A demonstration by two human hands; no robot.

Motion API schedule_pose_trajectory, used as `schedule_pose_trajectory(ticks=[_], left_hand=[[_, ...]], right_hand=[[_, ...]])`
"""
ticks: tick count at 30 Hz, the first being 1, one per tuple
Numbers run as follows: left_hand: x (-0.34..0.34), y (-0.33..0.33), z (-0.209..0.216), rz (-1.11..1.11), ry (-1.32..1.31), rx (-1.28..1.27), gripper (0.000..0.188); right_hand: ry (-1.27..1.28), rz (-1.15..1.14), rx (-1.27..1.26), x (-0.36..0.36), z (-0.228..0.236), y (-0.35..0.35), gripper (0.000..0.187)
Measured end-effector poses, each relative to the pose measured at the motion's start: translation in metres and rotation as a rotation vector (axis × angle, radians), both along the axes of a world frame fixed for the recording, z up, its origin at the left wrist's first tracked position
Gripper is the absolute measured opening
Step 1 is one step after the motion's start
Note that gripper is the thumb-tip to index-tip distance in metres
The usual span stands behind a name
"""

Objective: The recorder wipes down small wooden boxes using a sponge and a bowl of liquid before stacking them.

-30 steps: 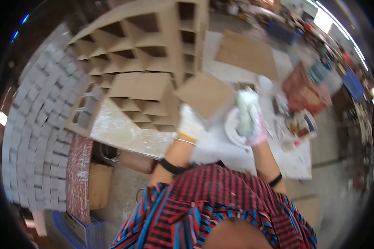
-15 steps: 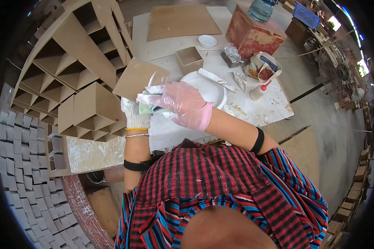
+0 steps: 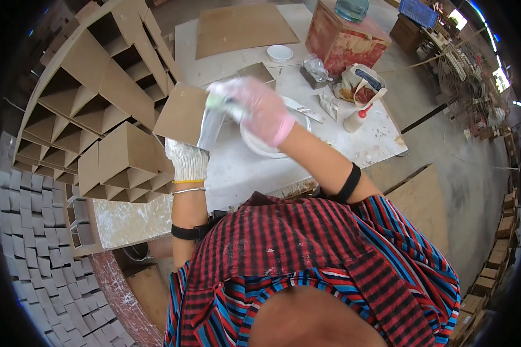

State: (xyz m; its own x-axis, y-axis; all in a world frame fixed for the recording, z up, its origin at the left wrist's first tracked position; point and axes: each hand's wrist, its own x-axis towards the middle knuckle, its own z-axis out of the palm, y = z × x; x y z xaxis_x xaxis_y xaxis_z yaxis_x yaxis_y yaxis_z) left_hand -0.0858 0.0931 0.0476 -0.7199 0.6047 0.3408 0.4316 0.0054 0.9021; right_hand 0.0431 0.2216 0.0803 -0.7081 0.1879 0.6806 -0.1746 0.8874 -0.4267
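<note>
A worker in a red, blue and black striped shirt (image 3: pixel 307 260) bends over a white counter (image 3: pixel 237 168) at the centre of the frame, both hands busy with a pale, flat grey strip (image 3: pixel 209 128). The left hand (image 3: pixel 186 161), in a white knit glove, has its grip closed around the strip's lower end, just left of centre. The right hand (image 3: pixel 259 110), in a thin pink glove and blurred by motion, sits at the strip's upper end, fingers curled together over something small and greenish; what it is cannot be told. The strip stands nearly upright between the two hands, just beside a brown cardboard sheet (image 3: pixel 182 113) that leans on the counter's left edge. Under the right hand lies a white plate (image 3: pixel 260 146). A stack of triangular cardboard cells (image 3: pixel 92 98) fills the upper left of the frame. Toward the upper right, well apart from the hands, stand a stained red box (image 3: pixel 344 40), a small white bowl (image 3: pixel 279 53) and a white squeeze bottle (image 3: pixel 356 118). A large brown board (image 3: pixel 243 29) lies at the top of the counter.
</note>
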Motion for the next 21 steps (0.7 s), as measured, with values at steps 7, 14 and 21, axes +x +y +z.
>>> schedule_pose_trajectory(ticks=[7, 14, 21], left_hand=[[-0.037, 0.006, -0.051, -0.398, -0.342, 0.369, 0.037], [0.011, 0.004, 0.005, -0.216, -0.773, 0.583, 0.045], [-0.001, -0.006, -0.012, -0.228, -0.918, 0.6, 0.043]], right_hand=[[-0.034, 0.167, -0.055, 0.013, 0.009, -0.037, 0.044], [0.123, 0.025, -0.117, 0.008, 0.012, 0.004, 0.042], [0.013, -0.022, -0.121, 0.003, 0.008, 0.015, 0.052]])
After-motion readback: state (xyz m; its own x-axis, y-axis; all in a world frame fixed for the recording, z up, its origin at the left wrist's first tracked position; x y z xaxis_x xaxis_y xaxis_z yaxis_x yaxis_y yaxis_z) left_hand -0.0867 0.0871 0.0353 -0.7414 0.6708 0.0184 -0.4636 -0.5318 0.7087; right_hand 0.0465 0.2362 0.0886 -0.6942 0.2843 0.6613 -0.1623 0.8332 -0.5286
